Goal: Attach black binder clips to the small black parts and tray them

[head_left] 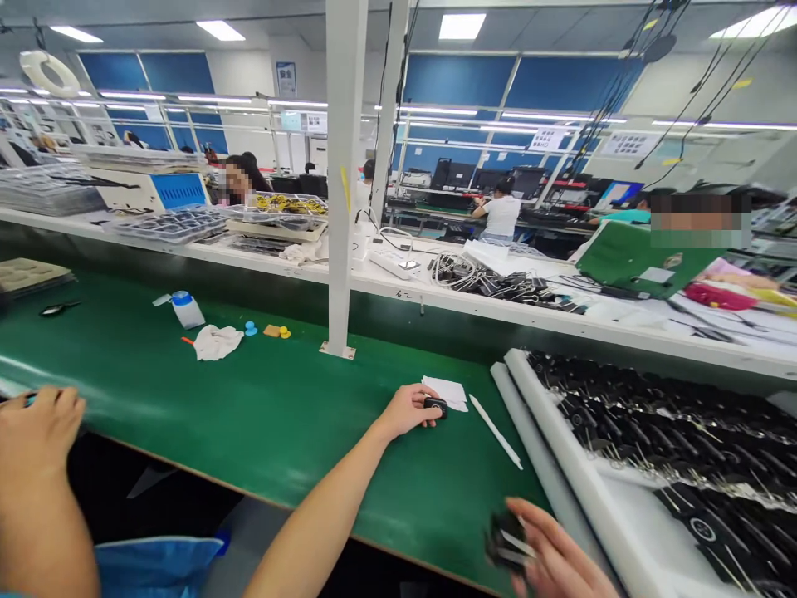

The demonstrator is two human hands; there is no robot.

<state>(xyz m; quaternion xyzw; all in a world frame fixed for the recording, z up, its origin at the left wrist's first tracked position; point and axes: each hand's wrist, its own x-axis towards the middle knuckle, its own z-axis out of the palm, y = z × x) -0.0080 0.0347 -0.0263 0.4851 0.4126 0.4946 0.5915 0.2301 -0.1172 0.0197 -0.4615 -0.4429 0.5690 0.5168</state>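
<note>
Over the green bench top, my left hand (408, 412) pinches a small black device (435, 407) with rounded corners and a round mark on its face. White paper slips (447, 390) lie just beyond it, and a white pen (496, 433) rests to its right. Nearer to me, at the lower right, my right hand (554, 552) grips a black part with a pale strip (510, 541). That part is blurred, so its kind is unclear. Beside this hand stands a white foam tray (560, 432) packed with rows of black devices with metal prongs (703, 525).
A co-worker's hand (46, 423) rests on the bench at the left. A blue-capped bottle (187, 310), a white cloth (217, 341) and small blue and yellow pieces lie toward the back. A white post (344, 183) rises from the bench; a loaded shelf (473, 301) runs behind.
</note>
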